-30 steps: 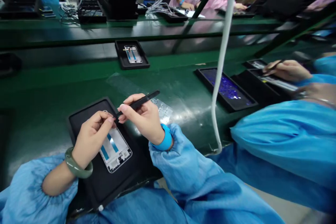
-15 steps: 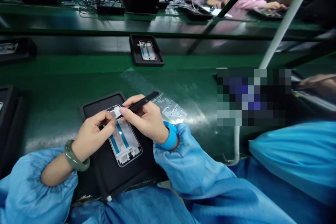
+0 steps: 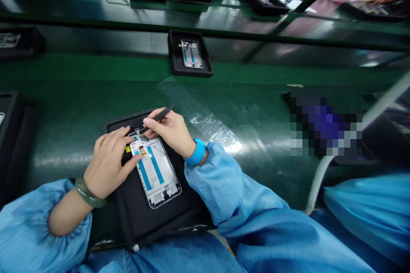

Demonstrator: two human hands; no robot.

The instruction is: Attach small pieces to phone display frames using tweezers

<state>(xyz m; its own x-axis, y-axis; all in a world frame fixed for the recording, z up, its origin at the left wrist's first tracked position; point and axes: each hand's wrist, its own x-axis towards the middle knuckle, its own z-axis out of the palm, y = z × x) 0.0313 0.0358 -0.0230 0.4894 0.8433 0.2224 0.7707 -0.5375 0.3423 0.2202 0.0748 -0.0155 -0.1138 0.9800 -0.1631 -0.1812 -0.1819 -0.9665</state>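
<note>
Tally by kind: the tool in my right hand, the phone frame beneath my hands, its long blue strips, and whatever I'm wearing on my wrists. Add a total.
Slim black tweezer-like tool: 1
Rectangular silver-white phone frame: 1
Long blue strips: 2
Round green stone-like bangle: 1
Bright blue wristband: 1
Total: 6

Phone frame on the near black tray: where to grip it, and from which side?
I'd pinch the phone frame by its two long edges near the lower end, coming from above on the wearer's side. It appears to lie flat on the black tray with that end uncovered; the left hand and the right hand with its black tool crowd the upper end.
</note>
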